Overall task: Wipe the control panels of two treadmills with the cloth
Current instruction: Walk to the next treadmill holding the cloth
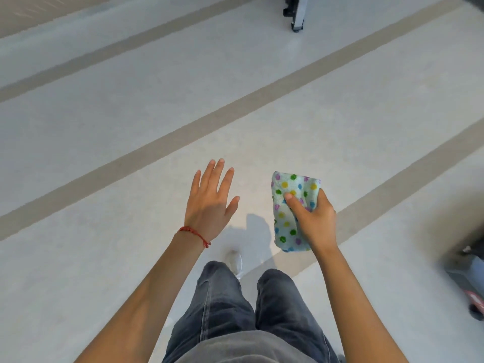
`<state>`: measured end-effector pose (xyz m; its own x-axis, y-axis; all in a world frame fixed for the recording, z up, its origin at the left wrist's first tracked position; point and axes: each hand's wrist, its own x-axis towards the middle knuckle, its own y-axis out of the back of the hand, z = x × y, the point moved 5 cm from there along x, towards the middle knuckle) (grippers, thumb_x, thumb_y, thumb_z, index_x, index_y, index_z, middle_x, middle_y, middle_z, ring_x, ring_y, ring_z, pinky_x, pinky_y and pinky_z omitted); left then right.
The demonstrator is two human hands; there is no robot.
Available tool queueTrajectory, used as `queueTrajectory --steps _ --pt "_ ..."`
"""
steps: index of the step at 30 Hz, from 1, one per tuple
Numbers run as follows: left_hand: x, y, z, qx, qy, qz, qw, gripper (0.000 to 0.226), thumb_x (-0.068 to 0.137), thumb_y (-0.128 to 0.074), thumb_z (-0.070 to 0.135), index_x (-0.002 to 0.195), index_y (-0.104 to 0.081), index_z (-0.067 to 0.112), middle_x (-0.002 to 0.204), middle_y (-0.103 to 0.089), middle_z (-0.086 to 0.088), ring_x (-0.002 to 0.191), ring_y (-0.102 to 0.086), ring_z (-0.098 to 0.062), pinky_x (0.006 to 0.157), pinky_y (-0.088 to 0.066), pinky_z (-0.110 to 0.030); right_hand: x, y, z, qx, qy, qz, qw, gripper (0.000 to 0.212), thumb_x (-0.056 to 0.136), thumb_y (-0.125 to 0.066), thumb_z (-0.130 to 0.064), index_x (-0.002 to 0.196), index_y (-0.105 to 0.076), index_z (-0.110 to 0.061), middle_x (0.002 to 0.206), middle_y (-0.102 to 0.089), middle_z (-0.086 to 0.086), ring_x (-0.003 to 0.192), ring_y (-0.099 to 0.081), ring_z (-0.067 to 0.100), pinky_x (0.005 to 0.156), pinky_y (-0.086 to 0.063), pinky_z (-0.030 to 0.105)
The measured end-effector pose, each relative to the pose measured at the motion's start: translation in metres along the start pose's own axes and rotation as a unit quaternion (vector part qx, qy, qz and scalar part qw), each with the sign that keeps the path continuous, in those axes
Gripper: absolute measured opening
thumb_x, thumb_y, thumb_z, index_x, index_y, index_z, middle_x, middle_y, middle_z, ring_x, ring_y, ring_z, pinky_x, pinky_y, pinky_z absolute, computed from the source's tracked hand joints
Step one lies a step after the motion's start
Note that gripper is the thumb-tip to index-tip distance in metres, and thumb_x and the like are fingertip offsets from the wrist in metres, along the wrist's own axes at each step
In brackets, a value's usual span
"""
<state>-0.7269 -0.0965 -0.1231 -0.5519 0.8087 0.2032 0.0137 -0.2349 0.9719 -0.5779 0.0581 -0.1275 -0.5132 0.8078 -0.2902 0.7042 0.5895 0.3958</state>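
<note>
Right hand (314,218) grips the folded cloth (290,213), fingers hidden beneath; left hand (209,203) spread, holding nothing; machines cut off at frame edges

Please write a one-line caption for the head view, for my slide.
Right hand grips a folded polka-dot cloth above the striped floor; left hand is open.

Bright, even light; soft shadow below; right edge blurred, lines bowed.
</note>
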Motion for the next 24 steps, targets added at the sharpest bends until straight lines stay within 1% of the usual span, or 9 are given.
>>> queueTrajectory --steps 3,8,10,13,14,17,19,21,24 --pt "0.049 -0.010 0.011 -0.014 -0.037 -0.023 0.999 0.055 0.082 -0.067 0.024 0.128 -0.052 -0.001 0.136 -0.046 -0.025 0.127 -0.042 -0.042 0.100 -0.033 -0.057 0.025 0.020 0.001 0.037 -0.040 0.038 0.998 0.031 0.082 -0.067 -0.036 0.103 -0.056 -0.018 0.092 -0.066 -0.004 0.081 -0.064 0.011 0.062 -0.051 0.021" --pt "0.125 -0.041 0.062 -0.044 -0.129 -0.054 0.989 0.052 0.083 -0.065 0.024 0.127 -0.051 0.000 0.136 -0.046 -0.025 0.126 -0.043 -0.041 0.099 -0.035 -0.056 0.067 0.072 0.014 0.064 -0.105 0.119 0.985 0.029 0.082 -0.066 -0.037 0.103 -0.056 -0.019 0.087 -0.064 -0.007 0.075 -0.062 0.005 0.053 -0.044 0.016" --pt "0.157 -0.057 0.091 -0.054 -0.162 -0.069 0.983 0.054 0.080 -0.068 0.024 0.126 -0.052 0.000 0.136 -0.046 -0.025 0.126 -0.044 -0.041 0.099 -0.036 -0.056 0.086 0.097 0.022 0.067 -0.119 0.149 0.979 0.027 0.082 -0.066 -0.037 0.101 -0.056 -0.020 0.086 -0.064 -0.007 0.075 -0.062 0.006 0.055 -0.045 0.018" --pt "0.206 -0.079 0.135 -0.061 -0.209 -0.075 0.973 0.049 0.087 -0.057 0.029 0.127 -0.051 0.001 0.137 -0.046 -0.023 0.127 -0.042 -0.040 0.099 -0.036 -0.056 0.120 0.134 0.036 0.073 -0.133 0.186 0.971 0.026 0.082 -0.067 -0.036 0.098 -0.057 -0.019 0.085 -0.064 -0.006 0.075 -0.062 0.007 0.056 -0.046 0.018" --pt "0.222 -0.085 0.151 -0.063 -0.222 -0.080 0.970 0.049 0.087 -0.057 0.029 0.127 -0.052 0.001 0.136 -0.046 -0.023 0.126 -0.043 -0.040 0.099 -0.036 -0.056 0.132 0.148 0.040 0.078 -0.137 0.198 0.967 0.025 0.082 -0.067 -0.035 0.097 -0.057 -0.019 0.085 -0.064 -0.005 0.074 -0.062 0.007 0.056 -0.046 0.017" --pt "0.271 -0.099 0.200 -0.077 -0.257 -0.096 0.959 0.054 0.080 -0.070 0.024 0.126 -0.054 -0.001 0.134 -0.048 -0.024 0.125 -0.045 -0.041 0.097 -0.037 -0.057 0.166 0.191 0.046 0.079 -0.144 0.235 0.958 0.021 0.083 -0.067 -0.033 0.094 -0.056 -0.018 0.083 -0.063 -0.006 0.072 -0.061 0.005 0.051 -0.044 0.011" --pt "0.304 -0.105 0.229 -0.082 -0.284 -0.102 0.950 0.050 0.086 -0.062 0.027 0.126 -0.053 0.000 0.135 -0.047 -0.024 0.126 -0.044 -0.040 0.098 -0.037 -0.055 0.188 0.219 0.047 0.081 -0.147 0.253 0.953 0.021 0.083 -0.066 -0.033 0.094 -0.056 -0.018 0.081 -0.062 -0.007 0.070 -0.060 0.003 0.049 -0.042 0.010" --pt "0.339 -0.110 0.254 -0.080 -0.300 -0.106 0.945 0.051 0.088 -0.044 0.033 0.127 -0.053 0.001 0.136 -0.047 -0.022 0.126 -0.043 -0.038 0.099 -0.037 -0.054 0.211 0.246 0.045 0.082 -0.154 0.268 0.947 0.022 0.082 -0.067 -0.033 0.093 -0.057 -0.017 0.080 -0.063 -0.008 0.068 -0.060 0.002 0.046 -0.042 0.007" --pt "0.389 -0.119 0.289 -0.085 -0.318 -0.109 0.938 0.054 0.087 -0.037 0.035 0.126 -0.054 0.002 0.136 -0.047 -0.022 0.126 -0.043 -0.038 0.099 -0.037 -0.053 0.247 0.280 0.041 0.091 -0.163 0.293 0.938 0.020 0.082 -0.067 -0.032 0.090 -0.057 -0.016 0.078 -0.063 -0.007 0.067 -0.060 0.004 0.045 -0.040 0.005"
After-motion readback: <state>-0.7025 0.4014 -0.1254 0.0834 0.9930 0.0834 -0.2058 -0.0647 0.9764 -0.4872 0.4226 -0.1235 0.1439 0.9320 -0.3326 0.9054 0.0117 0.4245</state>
